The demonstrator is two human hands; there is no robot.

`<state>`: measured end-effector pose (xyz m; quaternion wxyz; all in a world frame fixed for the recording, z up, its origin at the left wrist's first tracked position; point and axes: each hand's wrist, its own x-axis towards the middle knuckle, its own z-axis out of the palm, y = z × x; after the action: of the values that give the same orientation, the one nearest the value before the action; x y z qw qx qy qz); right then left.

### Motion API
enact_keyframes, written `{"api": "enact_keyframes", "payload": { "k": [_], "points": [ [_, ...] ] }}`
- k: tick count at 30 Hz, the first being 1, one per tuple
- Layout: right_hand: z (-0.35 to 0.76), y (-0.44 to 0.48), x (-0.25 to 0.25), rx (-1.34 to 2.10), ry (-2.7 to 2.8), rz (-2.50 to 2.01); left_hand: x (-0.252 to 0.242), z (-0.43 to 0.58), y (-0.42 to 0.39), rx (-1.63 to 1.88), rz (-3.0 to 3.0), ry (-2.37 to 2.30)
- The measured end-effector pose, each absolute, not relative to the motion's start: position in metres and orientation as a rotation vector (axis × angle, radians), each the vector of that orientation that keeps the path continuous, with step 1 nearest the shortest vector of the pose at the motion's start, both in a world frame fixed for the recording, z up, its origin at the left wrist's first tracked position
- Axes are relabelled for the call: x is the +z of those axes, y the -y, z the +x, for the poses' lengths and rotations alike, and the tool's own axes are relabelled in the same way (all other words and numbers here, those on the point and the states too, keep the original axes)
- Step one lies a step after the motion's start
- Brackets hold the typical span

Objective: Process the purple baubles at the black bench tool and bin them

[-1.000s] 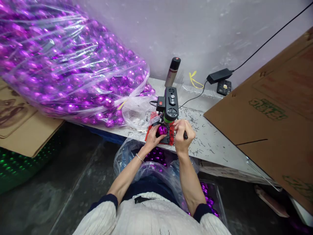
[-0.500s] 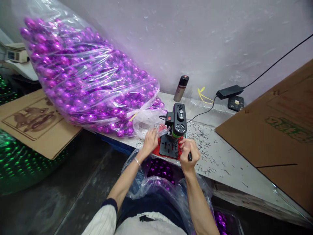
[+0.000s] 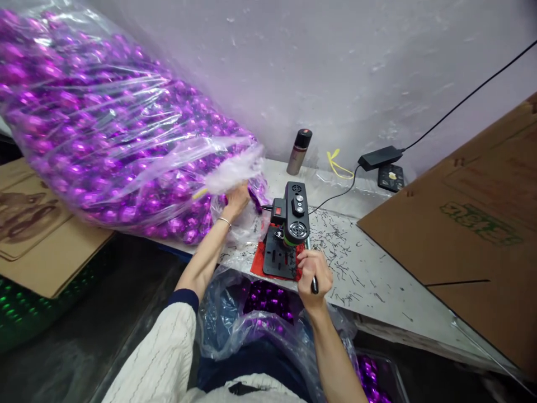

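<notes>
My left hand (image 3: 238, 200) reaches into the mouth of a big clear plastic bag (image 3: 247, 229) filled with shiny purple balls (image 3: 163, 193). Its fingers are hidden by the plastic and the balls. My right hand (image 3: 315, 277) is closed around a lever with a black handle (image 3: 315, 286), beside a small black bench machine (image 3: 296, 210). The machine has round vents, knobs and a red switch. Its slotted black base plate (image 3: 277, 260) rests on a red mat (image 3: 258, 263), with nothing held on it that I can make out.
Dark scraps (image 3: 335, 246) litter the white table (image 3: 377, 280). A spray can (image 3: 299, 151), a yellow tie (image 3: 338, 165) and a power adapter (image 3: 380, 158) stand or lie along the wall. A cardboard box (image 3: 470, 240) blocks the right. Below the table edge, another plastic bag (image 3: 220, 308) holds purple balls.
My left hand has moved from beside the machine's base up and left into the bag's mouth, and the plastic there has lifted. My right hand stays on the lever. The view has shifted slightly.
</notes>
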<state>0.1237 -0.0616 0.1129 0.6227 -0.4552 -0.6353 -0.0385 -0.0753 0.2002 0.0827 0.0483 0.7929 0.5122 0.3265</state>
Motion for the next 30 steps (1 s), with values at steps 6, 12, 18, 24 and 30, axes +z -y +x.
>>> {"api": "enact_keyframes", "payload": {
  "k": [6, 12, 18, 24, 30],
  "points": [
    [0.121, 0.061, 0.110, -0.094, 1.417, -1.048, 0.110, -0.089, -0.231, 1.045, 2.465, -1.600],
    [0.122, 0.061, 0.108, -0.096, 1.428, -1.048, 0.089, -0.081, -0.195, 0.758, 2.596, -1.522],
    [0.122, 0.060, 0.108, -0.102, 1.438, -1.026, 0.098, -0.088, -0.160, 0.421, 2.617, -1.441],
    [0.121, 0.059, 0.109, -0.097, 1.428, -1.004, 0.097, -0.097, -0.122, 0.232, 2.554, -1.425],
    [0.122, 0.058, 0.109, -0.097, 1.441, -1.011, 0.079, -0.085, -0.108, 0.232, 2.497, -1.323]
  ]
}}
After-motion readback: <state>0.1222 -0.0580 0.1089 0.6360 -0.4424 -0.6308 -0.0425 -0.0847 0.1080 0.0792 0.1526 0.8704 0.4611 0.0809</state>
